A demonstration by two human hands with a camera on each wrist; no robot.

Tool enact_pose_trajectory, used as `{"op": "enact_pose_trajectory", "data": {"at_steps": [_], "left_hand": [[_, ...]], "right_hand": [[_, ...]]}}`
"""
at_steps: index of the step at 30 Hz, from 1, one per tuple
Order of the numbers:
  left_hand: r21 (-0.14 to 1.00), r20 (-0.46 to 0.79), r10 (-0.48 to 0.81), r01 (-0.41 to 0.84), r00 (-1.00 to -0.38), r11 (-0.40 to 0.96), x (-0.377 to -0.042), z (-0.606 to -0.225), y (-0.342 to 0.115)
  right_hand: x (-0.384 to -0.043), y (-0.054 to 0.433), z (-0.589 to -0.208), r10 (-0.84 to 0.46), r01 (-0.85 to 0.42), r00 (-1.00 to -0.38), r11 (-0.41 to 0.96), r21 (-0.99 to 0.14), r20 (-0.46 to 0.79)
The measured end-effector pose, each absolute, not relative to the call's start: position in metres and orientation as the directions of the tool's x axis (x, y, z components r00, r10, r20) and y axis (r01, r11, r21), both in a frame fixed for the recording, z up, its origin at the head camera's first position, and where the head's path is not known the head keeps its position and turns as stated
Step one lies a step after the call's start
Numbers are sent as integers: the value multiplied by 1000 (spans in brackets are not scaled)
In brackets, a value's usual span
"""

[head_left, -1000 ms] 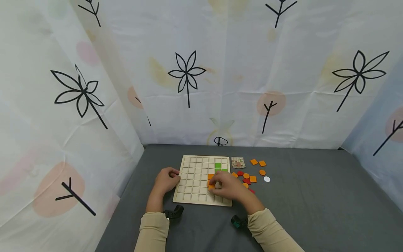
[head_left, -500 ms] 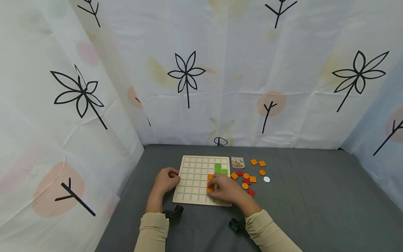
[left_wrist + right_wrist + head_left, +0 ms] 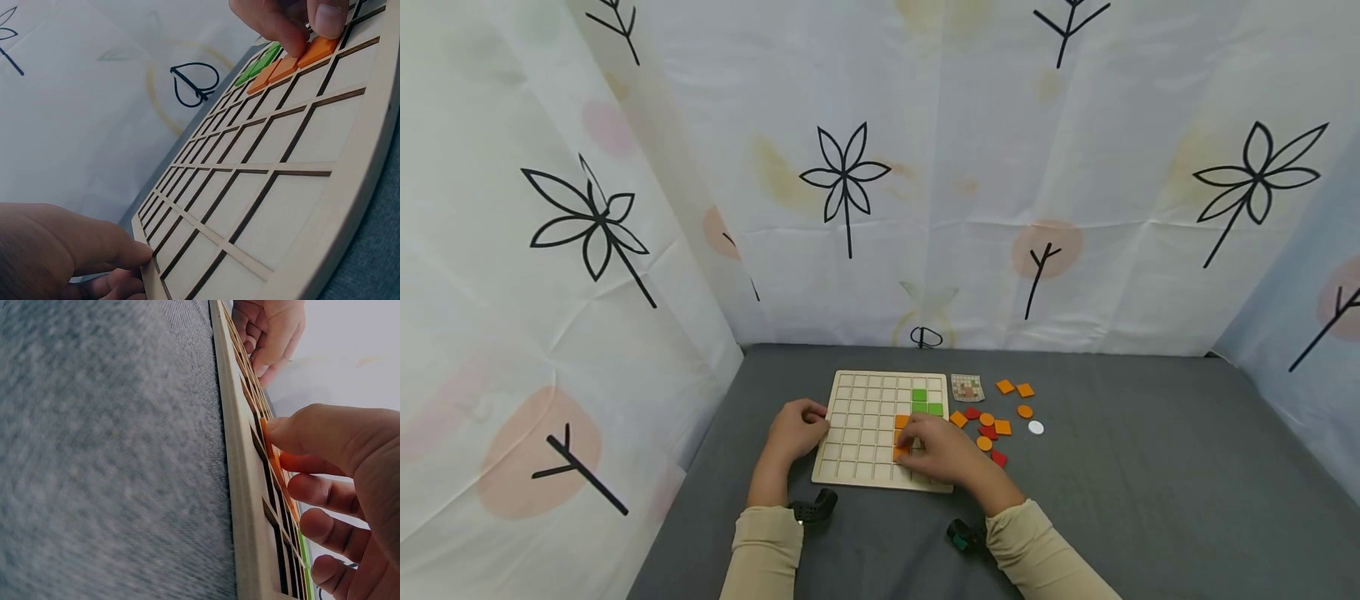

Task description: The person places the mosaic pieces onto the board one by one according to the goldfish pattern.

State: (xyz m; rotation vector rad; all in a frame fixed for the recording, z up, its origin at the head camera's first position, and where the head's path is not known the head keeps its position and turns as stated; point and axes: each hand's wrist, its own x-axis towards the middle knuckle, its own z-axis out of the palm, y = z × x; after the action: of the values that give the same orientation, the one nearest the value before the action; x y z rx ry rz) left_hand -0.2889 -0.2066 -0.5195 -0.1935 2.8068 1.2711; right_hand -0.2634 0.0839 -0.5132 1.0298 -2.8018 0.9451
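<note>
A pale wooden grid board (image 3: 857,425) lies on the table. My left hand (image 3: 799,427) grips its left edge, the thumb on the rim (image 3: 147,262) and the other fingers curled beside it. Orange square tiles (image 3: 319,51) sit in a column of cells right of the middle. My right hand (image 3: 943,450) is over that column, its thumb and index finger pinching the nearest orange tile (image 3: 265,434); the other fingers are loosely bent. Green square tiles (image 3: 919,395) lie in cells farther back. The right hand hides the board's lower right cells in the head view.
Right of the board lie loose orange squares (image 3: 1004,387), orange discs (image 3: 1025,412), red pieces (image 3: 998,458) and a white disc (image 3: 1036,427). A small printed pattern card (image 3: 967,387) is by the board's upper right corner. Patterned cloth (image 3: 880,283) hangs behind the grey table.
My right hand has shifted slightly toward the near side of the board with its fingertips at the nearest orange tile. More of the green tiles now shows. The left hand stays in place.
</note>
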Motion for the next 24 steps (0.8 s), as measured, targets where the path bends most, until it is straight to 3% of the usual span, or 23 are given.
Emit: {"op": "enact_pose_trajectory", "data": {"at_steps": [10, 24], "left_hand": [[749, -94, -95, -133, -991, 649, -288, -519, -206], [757, -93, -93, -132, -991, 640, -289, -520, -206]], "right_hand": [[-268, 89, -512, -590, -593, -779, 585, -554, 211], [-287, 162, -496, -365, -406, -909, 657, -636, 203]]}}
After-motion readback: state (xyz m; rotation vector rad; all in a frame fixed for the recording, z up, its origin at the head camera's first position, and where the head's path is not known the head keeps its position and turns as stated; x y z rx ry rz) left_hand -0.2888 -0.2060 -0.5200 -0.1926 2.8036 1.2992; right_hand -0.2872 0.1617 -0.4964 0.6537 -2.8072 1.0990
